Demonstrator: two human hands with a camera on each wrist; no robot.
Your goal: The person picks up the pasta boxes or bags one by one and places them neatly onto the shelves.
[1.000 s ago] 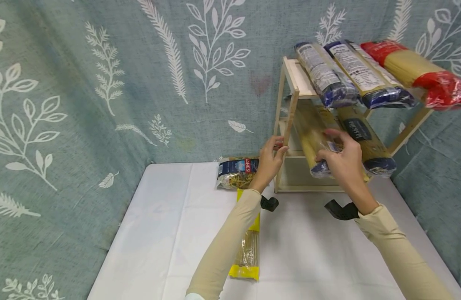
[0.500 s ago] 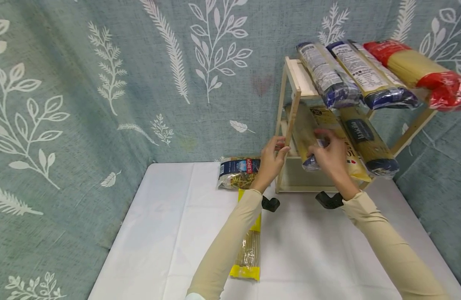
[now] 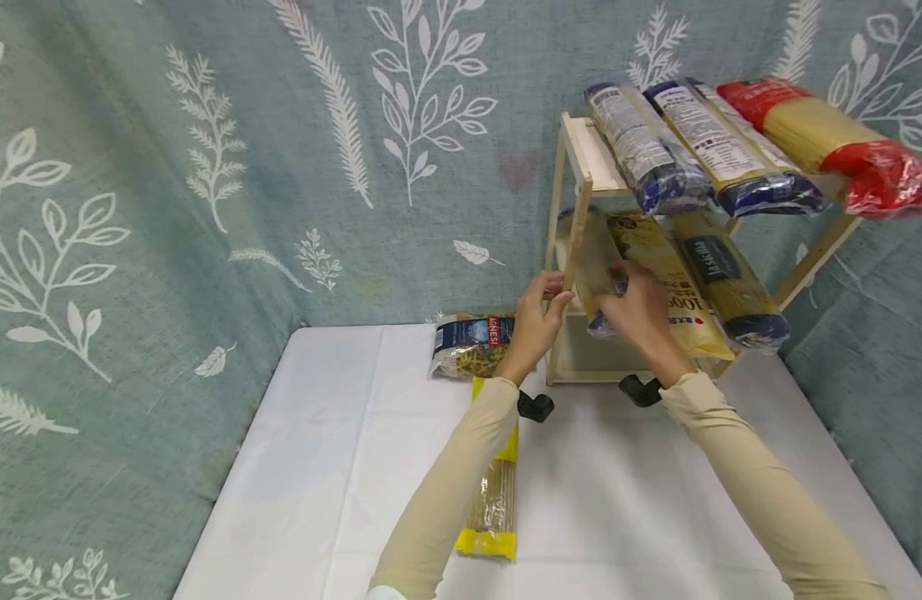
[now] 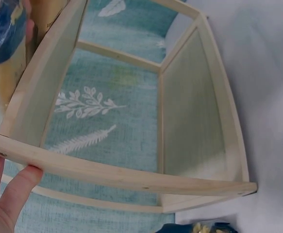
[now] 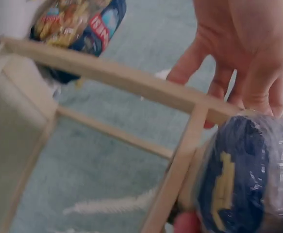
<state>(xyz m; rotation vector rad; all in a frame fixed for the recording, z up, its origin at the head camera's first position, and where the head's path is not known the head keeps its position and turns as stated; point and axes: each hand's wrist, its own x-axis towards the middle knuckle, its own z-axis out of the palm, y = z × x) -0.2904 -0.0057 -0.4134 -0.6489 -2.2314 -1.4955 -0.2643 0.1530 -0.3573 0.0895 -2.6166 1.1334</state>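
My left hand (image 3: 538, 325) grips the front left post of a small wooden shelf rack (image 3: 578, 221). In the left wrist view, the thumb and a finger rest against that wooden bar. My right hand (image 3: 643, 315) holds a long clear pack of spaghetti (image 3: 592, 250) at the left of the middle shelf, beside the post. The pack's blue-and-clear end (image 5: 243, 174) looms close in the right wrist view, a fingertip at its side. To its right on the same shelf lie a yellow pasta pack (image 3: 659, 267) and a la Sicilia spaghetti pack (image 3: 731, 279).
On the rack's top lie two blue-ended pasta packs (image 3: 644, 146) (image 3: 731, 150) and a red-ended one (image 3: 829, 146). An Agnesi pasta bag (image 3: 472, 346) and a yellow-ended spaghetti pack (image 3: 494, 500) lie on the white table (image 3: 318, 467), left of the rack. Patterned curtains surround it.
My right hand has moved left along the middle shelf with the spaghetti pack, to beside the left post. The yellow pack has come into fuller view. My left hand stays on the post.
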